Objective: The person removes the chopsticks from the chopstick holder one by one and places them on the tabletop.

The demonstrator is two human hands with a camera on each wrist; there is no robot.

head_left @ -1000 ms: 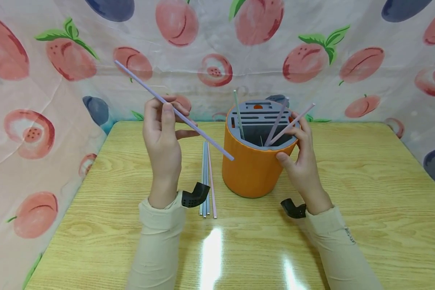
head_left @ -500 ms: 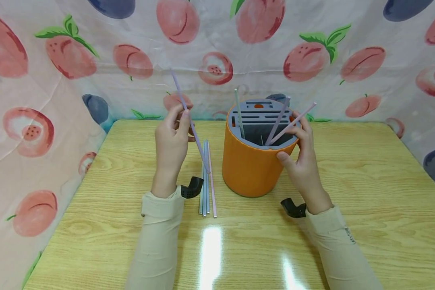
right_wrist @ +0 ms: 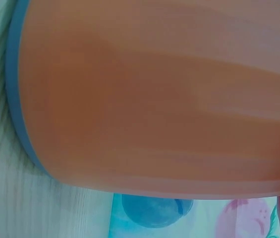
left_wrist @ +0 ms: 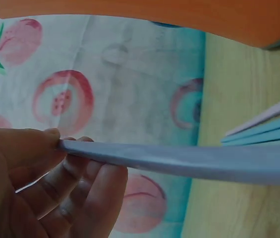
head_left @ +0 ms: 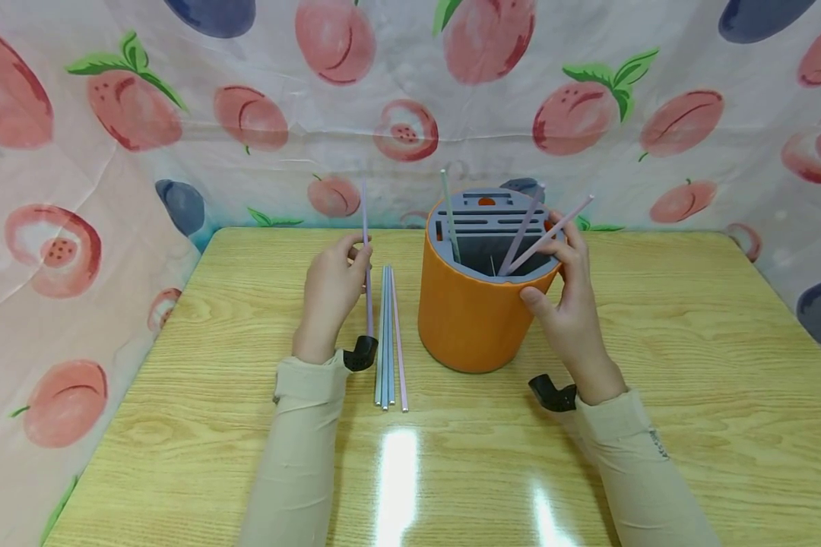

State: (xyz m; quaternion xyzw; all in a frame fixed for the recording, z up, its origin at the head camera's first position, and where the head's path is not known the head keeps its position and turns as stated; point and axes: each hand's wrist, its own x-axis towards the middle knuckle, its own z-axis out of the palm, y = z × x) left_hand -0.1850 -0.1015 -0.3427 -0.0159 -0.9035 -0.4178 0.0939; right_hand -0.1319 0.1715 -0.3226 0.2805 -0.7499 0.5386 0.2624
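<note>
- left hand (head_left: 335, 287) pinches the purple stick (head_left: 369, 308), which has swung from slanting toward the orange holder (head_left: 475, 323) to pointing near-to-far, left of the loose sticks (head_left: 386, 342).
- so it is farther from the holder, seemingly not yet placed.
- right hand (head_left: 566, 304) still grips the holder's right rim.

I face a wood-grain table (head_left: 691, 342); a fruit-printed cloth (head_left: 479, 140) hangs behind the table and along both sides, and white glare (head_left: 398, 479) lies across the table's near part.
</note>
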